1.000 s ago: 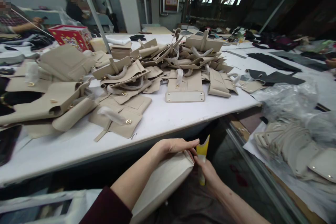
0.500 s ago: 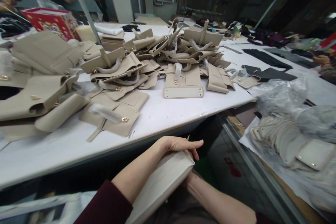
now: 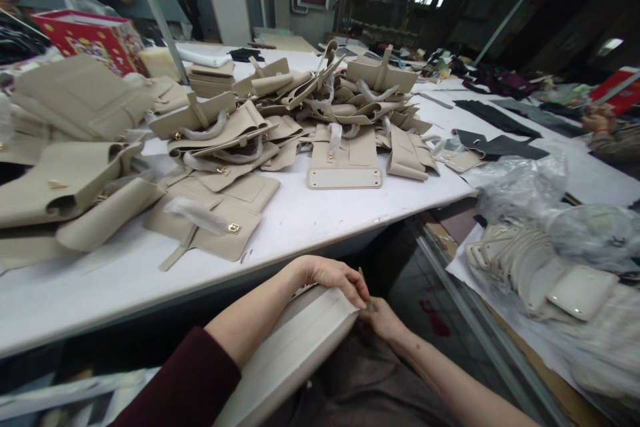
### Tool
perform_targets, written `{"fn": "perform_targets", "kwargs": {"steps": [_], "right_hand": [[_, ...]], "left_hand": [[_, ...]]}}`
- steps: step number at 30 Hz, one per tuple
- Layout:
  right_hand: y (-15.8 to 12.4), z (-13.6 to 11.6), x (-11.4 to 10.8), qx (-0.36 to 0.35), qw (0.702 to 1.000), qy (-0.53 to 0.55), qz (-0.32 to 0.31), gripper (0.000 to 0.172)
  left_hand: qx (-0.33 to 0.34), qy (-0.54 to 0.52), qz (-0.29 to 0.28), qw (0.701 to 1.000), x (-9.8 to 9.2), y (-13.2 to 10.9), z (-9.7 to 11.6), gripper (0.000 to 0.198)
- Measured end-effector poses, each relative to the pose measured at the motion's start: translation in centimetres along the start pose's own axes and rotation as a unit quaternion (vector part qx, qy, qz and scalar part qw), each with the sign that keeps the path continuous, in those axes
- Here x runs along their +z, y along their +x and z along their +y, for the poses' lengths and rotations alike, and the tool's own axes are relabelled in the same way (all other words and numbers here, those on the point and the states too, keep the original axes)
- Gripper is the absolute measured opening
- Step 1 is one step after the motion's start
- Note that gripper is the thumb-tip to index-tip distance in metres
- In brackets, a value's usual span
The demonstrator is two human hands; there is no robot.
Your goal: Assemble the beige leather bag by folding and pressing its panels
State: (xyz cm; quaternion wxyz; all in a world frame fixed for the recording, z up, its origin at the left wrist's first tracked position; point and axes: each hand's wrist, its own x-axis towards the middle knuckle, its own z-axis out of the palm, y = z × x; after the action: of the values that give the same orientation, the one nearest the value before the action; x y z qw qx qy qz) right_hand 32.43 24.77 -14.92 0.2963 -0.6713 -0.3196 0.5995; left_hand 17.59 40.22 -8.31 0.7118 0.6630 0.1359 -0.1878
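Observation:
A cream leather piece (image 3: 295,347) lies curved over my lap, below the white table's edge. My left hand (image 3: 330,275) rests on its far end with the fingers curled down over the edge, gripping it. My right hand (image 3: 384,317) sits just past that end, closed, partly hidden behind the piece. A thin yellowish tool tip (image 3: 362,275) sticks up from it between the two hands; the rest of the tool is hidden.
The white table (image 3: 310,220) carries heaps of beige leather bag parts (image 3: 345,160), a red box (image 3: 85,37) at the far left and black pieces (image 3: 500,145). Plastic bags (image 3: 525,183) and stacked cream panels (image 3: 540,273) lie at the right. Another person's hand (image 3: 597,121) shows at the far right.
My right hand held a yellow tool up beside the piece, dropped behind it, and now shows again under my left fingers. My left fingers have curled down over the piece's end.

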Motion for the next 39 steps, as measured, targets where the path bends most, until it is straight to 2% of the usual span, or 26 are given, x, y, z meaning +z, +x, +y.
{"fn": "perform_targets", "kwargs": {"steps": [2, 4, 5, 7, 9, 11, 14, 17, 30, 39], "right_hand": [[-1.6, -0.4, -4.3, -0.006, 0.998, -0.039, 0.048, 0.045], [-3.7, -1.7, -7.7, -0.005, 0.996, -0.068, 0.059, 0.048], [-4.8, -2.6, -8.9, 0.006, 0.995, -0.086, 0.041, 0.051], [-6.7, -4.5, -9.8, 0.043, 0.989, -0.131, -0.058, 0.054], [-7.8, -5.9, -9.2, 0.072, 0.973, -0.159, -0.152, 0.053], [-8.0, -6.7, -7.7, 0.084, 0.962, -0.171, -0.193, 0.050], [-7.4, -7.1, -5.5, 0.091, 0.961, -0.180, -0.190, 0.045], [-6.8, -7.3, -4.3, 0.098, 0.963, -0.168, -0.184, 0.041], [-6.7, -7.1, -3.4, 0.123, 0.968, -0.119, -0.186, 0.041], [-6.4, -5.7, -2.7, 0.131, 0.969, -0.093, -0.189, 0.049]], "left_hand": [[0.002, -0.005, -0.011, 1.000, -0.2, 0.2, -0.4, 0.049], [0.007, -0.012, -0.021, 1.000, -0.3, 0.5, -0.6, 0.052], [0.009, -0.014, -0.025, 1.000, -0.4, 0.6, -0.7, 0.054], [0.010, -0.015, -0.032, 0.999, -0.4, 0.7, -0.7, 0.057], [0.013, -0.011, -0.040, 0.999, -0.4, 0.5, -0.5, 0.060], [0.015, -0.004, -0.042, 0.999, -0.4, 0.3, -0.3, 0.062], [0.013, 0.023, -0.029, 0.999, -0.4, -0.1, 0.1, 0.066], [0.003, 0.052, -0.012, 0.999, -0.5, -0.2, 0.3, 0.071], [0.001, 0.064, 0.000, 0.998, -0.6, 0.4, -0.1, 0.076], [0.000, 0.056, 0.002, 0.998, -0.4, 0.3, 0.1, 0.096]]}}
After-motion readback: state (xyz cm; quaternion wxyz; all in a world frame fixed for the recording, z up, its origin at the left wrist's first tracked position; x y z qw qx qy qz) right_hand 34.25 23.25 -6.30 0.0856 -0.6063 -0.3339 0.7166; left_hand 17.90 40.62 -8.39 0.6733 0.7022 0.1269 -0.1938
